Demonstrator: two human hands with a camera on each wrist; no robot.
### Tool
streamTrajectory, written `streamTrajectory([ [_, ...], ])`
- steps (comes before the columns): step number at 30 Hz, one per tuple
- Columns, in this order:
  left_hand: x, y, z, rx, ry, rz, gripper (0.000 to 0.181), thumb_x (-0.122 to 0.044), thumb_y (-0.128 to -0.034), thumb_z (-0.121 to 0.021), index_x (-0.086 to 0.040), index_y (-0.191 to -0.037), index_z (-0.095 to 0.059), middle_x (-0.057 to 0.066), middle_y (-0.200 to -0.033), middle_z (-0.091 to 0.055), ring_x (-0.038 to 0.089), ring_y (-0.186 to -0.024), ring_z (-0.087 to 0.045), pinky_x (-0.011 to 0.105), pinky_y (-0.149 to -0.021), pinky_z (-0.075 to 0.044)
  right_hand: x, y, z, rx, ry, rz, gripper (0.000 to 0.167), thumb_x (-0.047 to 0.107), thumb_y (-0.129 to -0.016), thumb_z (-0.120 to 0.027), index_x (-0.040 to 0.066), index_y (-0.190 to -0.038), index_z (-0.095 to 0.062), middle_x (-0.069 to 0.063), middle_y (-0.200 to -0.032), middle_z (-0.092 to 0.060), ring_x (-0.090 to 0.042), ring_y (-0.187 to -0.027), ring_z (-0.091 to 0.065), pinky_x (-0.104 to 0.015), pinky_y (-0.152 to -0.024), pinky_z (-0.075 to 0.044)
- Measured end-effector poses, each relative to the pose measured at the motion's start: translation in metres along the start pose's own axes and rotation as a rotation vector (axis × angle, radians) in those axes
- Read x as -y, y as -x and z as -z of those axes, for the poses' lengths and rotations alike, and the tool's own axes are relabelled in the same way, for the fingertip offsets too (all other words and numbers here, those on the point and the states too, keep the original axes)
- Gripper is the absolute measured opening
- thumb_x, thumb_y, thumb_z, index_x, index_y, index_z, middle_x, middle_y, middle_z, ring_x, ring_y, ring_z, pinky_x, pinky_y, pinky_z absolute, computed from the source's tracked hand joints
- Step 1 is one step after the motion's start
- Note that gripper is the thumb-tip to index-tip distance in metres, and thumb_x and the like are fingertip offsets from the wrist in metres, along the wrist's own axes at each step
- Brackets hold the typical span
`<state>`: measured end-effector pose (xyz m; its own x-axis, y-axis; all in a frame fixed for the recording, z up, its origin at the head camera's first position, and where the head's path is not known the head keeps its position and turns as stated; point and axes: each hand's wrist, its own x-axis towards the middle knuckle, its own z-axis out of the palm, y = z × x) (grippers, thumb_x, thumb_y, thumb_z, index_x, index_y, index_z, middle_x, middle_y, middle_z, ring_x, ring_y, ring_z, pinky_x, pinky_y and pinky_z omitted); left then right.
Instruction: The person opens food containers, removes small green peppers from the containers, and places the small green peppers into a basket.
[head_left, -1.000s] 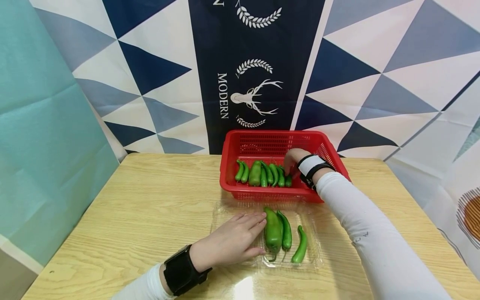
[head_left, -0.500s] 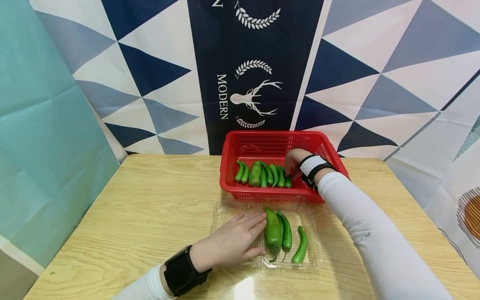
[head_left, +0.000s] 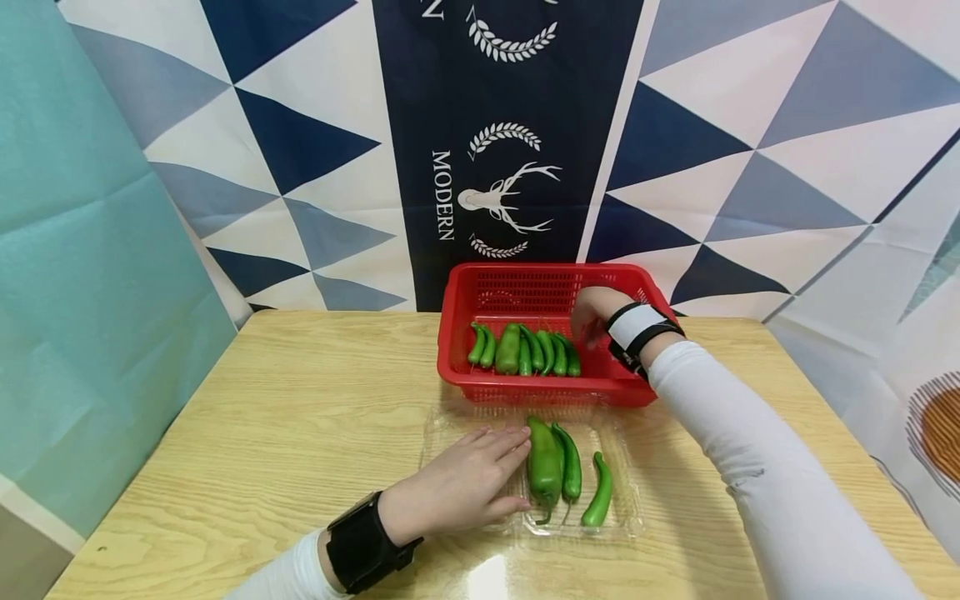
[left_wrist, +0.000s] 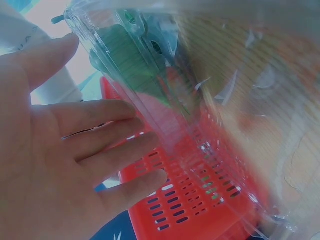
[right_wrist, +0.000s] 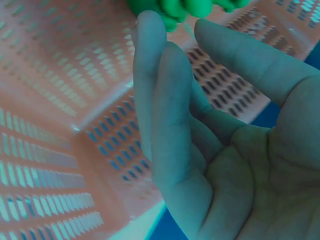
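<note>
My right hand [head_left: 592, 315] hovers inside the red basket [head_left: 540, 382], just right of a row of several green peppers [head_left: 507, 350]. In the right wrist view its thumb and fingertips [right_wrist: 177, 62] are apart, with nothing between them. My left hand [head_left: 468, 479] rests with straight fingers on the clear plastic container [head_left: 632, 508]. Its fingertips touch or nearly touch a wide green pepper [head_left: 544, 467]. Beside that pepper lie a slimmer one [head_left: 572, 473] and, farther right, a curved one [head_left: 597, 496]. The left wrist view shows the palm and fingers [left_wrist: 115, 160] alongside the container's wall.
A wooden table [head_left: 322, 375] carries the basket at its back edge, with the container directly in front. Behind hangs a patterned cloth [head_left: 315, 158]. A teal cloth [head_left: 97, 233] hangs along the left side. At far right is a round brown patch with a striped border [head_left: 941, 425].
My right hand has drawn away from the rightmost pepper in the basket, up and slightly right, leaving that pepper in the row. The left hand has stayed in place.
</note>
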<state>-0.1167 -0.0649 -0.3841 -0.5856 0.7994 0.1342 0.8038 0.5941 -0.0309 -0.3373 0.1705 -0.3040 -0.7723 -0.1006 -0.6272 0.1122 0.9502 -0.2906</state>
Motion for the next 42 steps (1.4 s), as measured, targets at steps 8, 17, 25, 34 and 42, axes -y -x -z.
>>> streamTrajectory([
  [8,0.001,0.000,-0.001,0.002,0.014,0.005,0.066,-0.053,-0.0946,-0.046,-0.004,-0.139,-0.047,0.010,-0.147,-0.043,0.023,-0.134,-0.043,0.042,-0.108,-0.038,0.009,0.012,0.000,-0.200,0.041,0.096,0.019,0.012,-0.087,-0.061,-0.004,-0.098,-0.060,-0.007,-0.066,-0.064,-0.013,-0.054,-0.063,-0.026,-0.059,-0.056],
  [17,0.000,-0.001,-0.002,0.025,0.023,0.019,0.066,-0.053,-0.0947,-0.046,-0.004,-0.140,-0.046,0.010,-0.147,-0.042,0.022,-0.135,-0.042,0.042,-0.109,-0.038,0.015,0.048,-0.013,-0.411,0.137,0.207,0.026,0.012,-0.082,-0.061,0.011,-0.057,-0.055,-0.002,-0.054,-0.056,-0.012,-0.048,-0.046,-0.024,-0.047,-0.039],
  [25,0.000,-0.001,-0.003,0.031,0.019,0.016,0.067,-0.053,-0.0950,-0.045,-0.004,-0.141,-0.045,0.010,-0.148,-0.041,0.023,-0.135,-0.041,0.042,-0.109,-0.037,0.009,0.080,-0.033,-0.562,0.101,0.341,0.011,0.016,-0.083,-0.068,0.007,-0.081,-0.063,-0.006,-0.072,-0.064,-0.018,-0.062,-0.056,-0.027,-0.054,-0.046],
  [34,0.001,-0.001,-0.004,0.022,0.015,0.007,0.067,-0.054,-0.0954,-0.043,-0.004,-0.141,-0.044,0.010,-0.148,-0.041,0.023,-0.136,-0.041,0.042,-0.109,-0.037,-0.001,0.108,-0.057,-0.664,0.087,0.436,0.014,0.018,-0.083,-0.072,0.006,-0.082,-0.064,-0.006,-0.073,-0.067,-0.015,-0.059,-0.058,-0.029,-0.056,-0.050],
  [42,0.001,0.000,-0.004,0.009,0.024,-0.002,0.068,-0.053,-0.0950,-0.045,-0.004,-0.141,-0.044,0.011,-0.149,-0.040,0.024,-0.135,-0.041,0.042,-0.109,-0.038,-0.014,0.122,-0.086,-0.687,0.040,0.502,0.014,0.017,-0.081,-0.074,0.010,-0.079,-0.063,0.000,-0.070,-0.066,-0.010,-0.063,-0.061,-0.028,-0.058,-0.051],
])
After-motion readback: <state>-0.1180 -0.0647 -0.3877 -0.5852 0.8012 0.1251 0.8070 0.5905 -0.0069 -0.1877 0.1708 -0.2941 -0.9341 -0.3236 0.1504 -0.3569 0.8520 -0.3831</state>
